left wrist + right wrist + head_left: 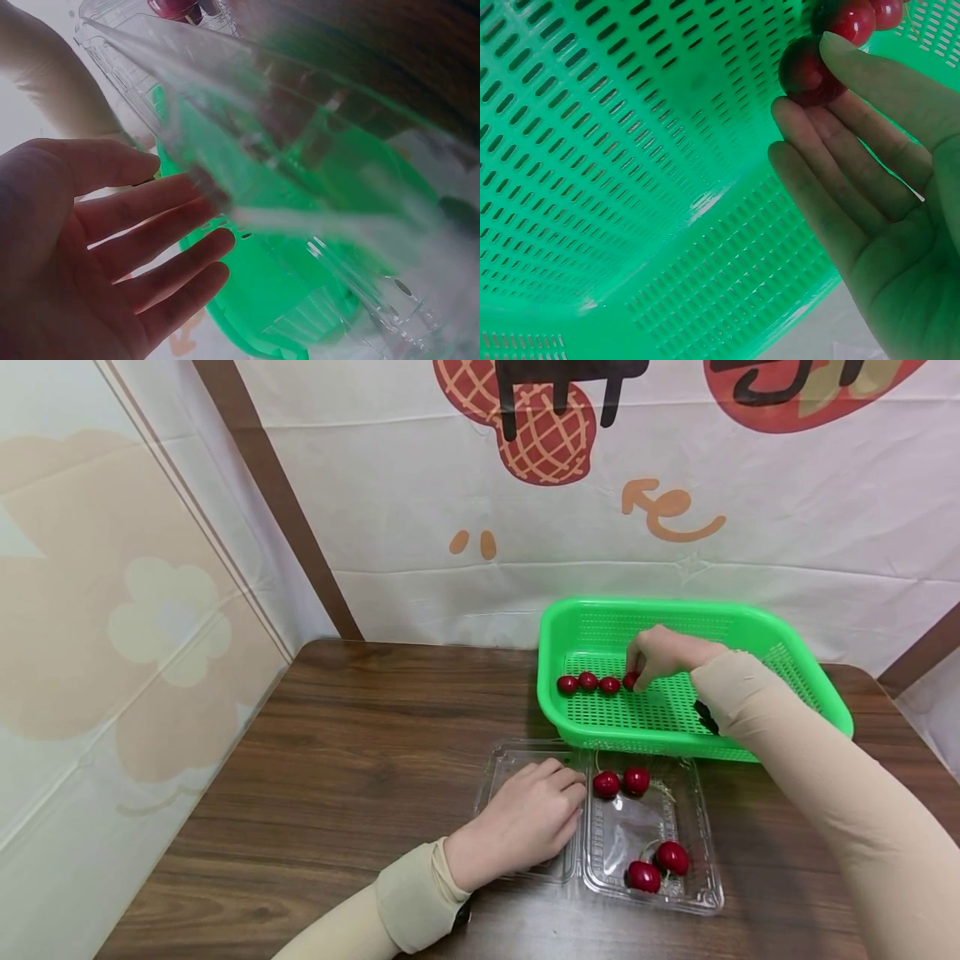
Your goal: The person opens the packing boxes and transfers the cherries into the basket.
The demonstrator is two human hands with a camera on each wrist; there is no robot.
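Note:
My right hand (660,653) reaches into the green basket (558,727) and pinches a cherry (807,73) between thumb and fingertips. Three more cherries (588,682) line up to its left on the basket floor. My left hand (525,817), fingers loosely extended, lies over the lid half of a clear plastic box (697,893), by the hinge. The left wrist view has the fingers (191,251) spread beside the blurred clear plastic. Inside the box's other half, two cherries (621,782) sit at the back and two more cherries (658,866) at the front, some with stems.
Both containers stand on a dark wooden table (360,760), the basket behind the box and overlapping its back edge in the head view. A printed cloth (405,485) hangs behind the table, and another pale cloth (150,710) hangs along the left.

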